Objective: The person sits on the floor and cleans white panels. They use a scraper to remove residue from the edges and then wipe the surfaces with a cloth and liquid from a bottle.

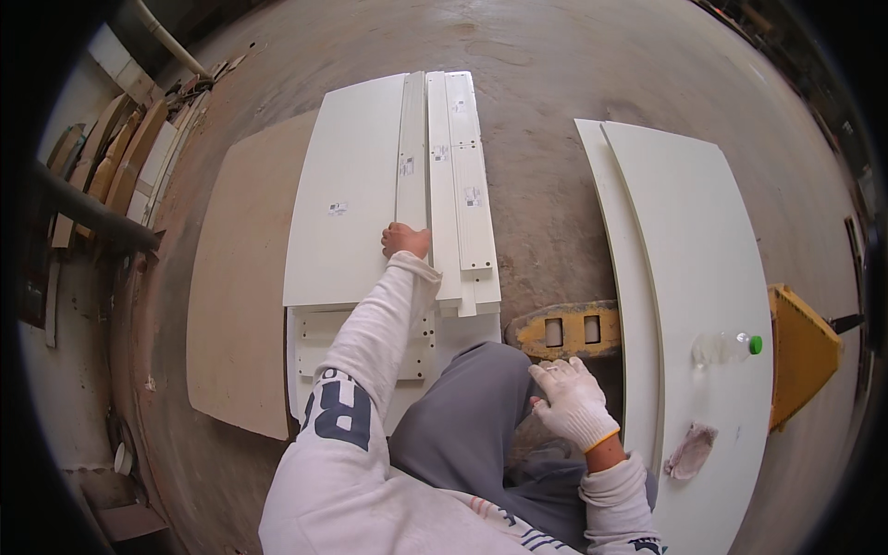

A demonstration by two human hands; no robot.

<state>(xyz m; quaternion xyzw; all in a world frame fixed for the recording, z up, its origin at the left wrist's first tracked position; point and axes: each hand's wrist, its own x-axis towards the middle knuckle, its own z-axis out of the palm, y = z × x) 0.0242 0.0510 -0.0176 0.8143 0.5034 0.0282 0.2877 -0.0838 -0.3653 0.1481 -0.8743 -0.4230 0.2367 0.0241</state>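
The bare left hand (405,240) bends over a long, narrow white board strip (413,157) along the right edge of a broad, white rectangular panel (347,185); whether it grips, I cannot tell. The white-gloved right hand (572,400), loosely open, is beside the grey-trousered knee (495,375).

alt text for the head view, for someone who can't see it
A person's bare left hand touches a narrow white board among stacked white panels; the gloved right hand is beside a grey-trousered leg. At right, a green-capped bottle lies on more white panels.
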